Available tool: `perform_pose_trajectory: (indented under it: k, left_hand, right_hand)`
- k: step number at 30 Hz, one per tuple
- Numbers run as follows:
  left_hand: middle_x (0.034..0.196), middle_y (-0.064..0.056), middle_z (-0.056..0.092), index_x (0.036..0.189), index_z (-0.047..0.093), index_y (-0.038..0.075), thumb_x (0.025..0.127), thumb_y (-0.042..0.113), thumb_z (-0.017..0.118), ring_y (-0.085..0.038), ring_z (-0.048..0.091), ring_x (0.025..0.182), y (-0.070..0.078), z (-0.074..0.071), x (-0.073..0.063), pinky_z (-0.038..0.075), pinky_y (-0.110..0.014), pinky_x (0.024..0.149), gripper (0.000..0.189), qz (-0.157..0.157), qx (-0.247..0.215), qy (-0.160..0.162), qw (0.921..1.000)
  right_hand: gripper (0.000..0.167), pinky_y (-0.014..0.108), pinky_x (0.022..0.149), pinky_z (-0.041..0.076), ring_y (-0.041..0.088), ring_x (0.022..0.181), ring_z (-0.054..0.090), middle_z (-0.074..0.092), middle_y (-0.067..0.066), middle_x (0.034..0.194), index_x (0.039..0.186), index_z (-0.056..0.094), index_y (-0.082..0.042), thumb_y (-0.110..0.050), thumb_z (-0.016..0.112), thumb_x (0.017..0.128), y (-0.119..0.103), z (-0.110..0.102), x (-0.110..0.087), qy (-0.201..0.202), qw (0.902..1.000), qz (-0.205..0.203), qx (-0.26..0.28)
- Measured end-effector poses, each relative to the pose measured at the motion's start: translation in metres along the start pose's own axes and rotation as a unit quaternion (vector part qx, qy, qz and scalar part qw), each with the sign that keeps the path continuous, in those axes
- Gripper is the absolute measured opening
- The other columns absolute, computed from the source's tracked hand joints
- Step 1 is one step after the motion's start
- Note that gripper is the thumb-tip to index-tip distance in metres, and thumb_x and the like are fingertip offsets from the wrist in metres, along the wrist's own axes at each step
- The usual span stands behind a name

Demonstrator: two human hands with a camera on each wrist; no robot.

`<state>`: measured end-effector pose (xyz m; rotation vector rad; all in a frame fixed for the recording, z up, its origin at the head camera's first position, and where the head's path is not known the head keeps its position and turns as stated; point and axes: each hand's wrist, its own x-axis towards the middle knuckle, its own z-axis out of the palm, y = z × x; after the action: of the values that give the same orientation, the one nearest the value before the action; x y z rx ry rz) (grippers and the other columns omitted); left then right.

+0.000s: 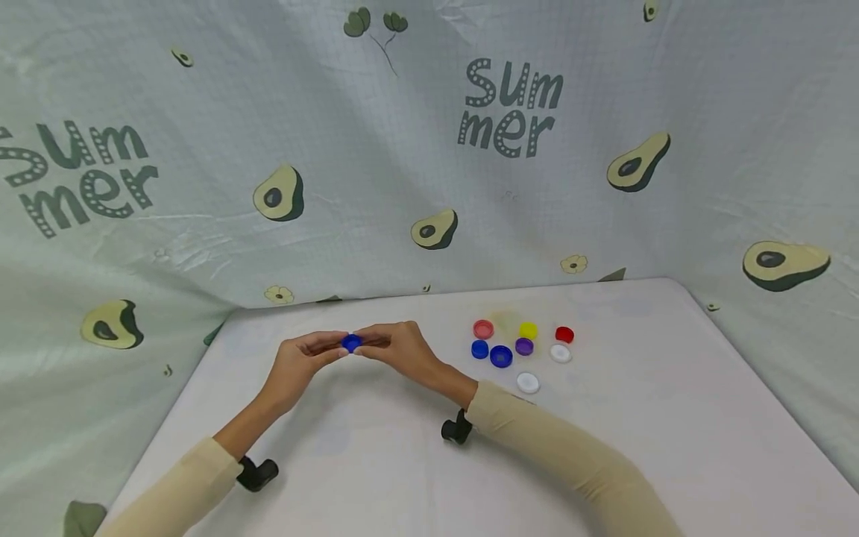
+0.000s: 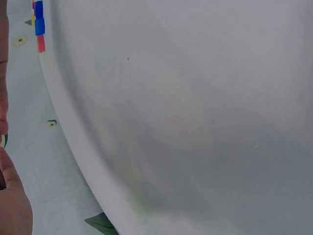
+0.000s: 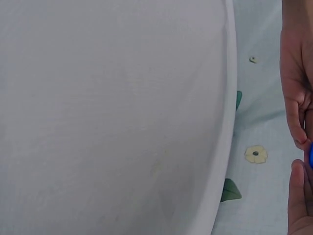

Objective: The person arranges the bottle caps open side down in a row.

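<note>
A small round blue bottle cap is pinched between the fingertips of both hands, above the left part of the white table. My left hand holds its left side, and my right hand holds the right side. The cap's hollow side faces the head camera. In the right wrist view only a sliver of the blue cap shows at the right edge, between fingers. The left wrist view catches just part of a hand at its left edge, with the cap hidden.
Right of the hands lie several loose caps: pink, yellow, red, purple, blue, larger dark blue, and two white ones. Behind the white table hangs a printed cloth.
</note>
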<state>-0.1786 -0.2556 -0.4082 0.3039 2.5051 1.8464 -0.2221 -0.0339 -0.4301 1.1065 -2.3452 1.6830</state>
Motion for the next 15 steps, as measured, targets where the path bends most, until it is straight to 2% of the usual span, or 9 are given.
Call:
perform_pose_trajectory:
  k: [6, 15]
  left_hand:
    - [0.125, -0.018, 0.069, 0.129, 0.068, -0.001, 0.095, 0.022, 0.074, -0.007, 0.070, 0.105, -0.001, -0.007, 0.001, 0.055, -0.020, 0.091, 0.041, -0.005, 0.013, -0.007, 0.9999]
    - [0.119, -0.006, 0.074, 0.128, 0.068, -0.003, 0.095, 0.022, 0.074, -0.006, 0.070, 0.104, -0.009, -0.016, 0.002, 0.055, -0.019, 0.090, 0.042, 0.006, 0.014, 0.002, 0.9999]
  right_hand:
    - [0.033, 0.017, 0.079, 0.057, 0.006, 0.094, 0.073, 0.076, 0.010, 0.109, 0.122, 0.073, -0.002, -0.017, 0.076, 0.093, -0.001, 0.004, 0.004, -0.006, 1.0000, 0.001, 0.002]
    - [0.034, 0.016, 0.079, 0.057, 0.004, 0.094, 0.072, 0.076, 0.011, 0.110, 0.124, 0.072, -0.002, -0.018, 0.075, 0.094, 0.002, 0.012, 0.011, -0.010, 0.9999, 0.000, 0.003]
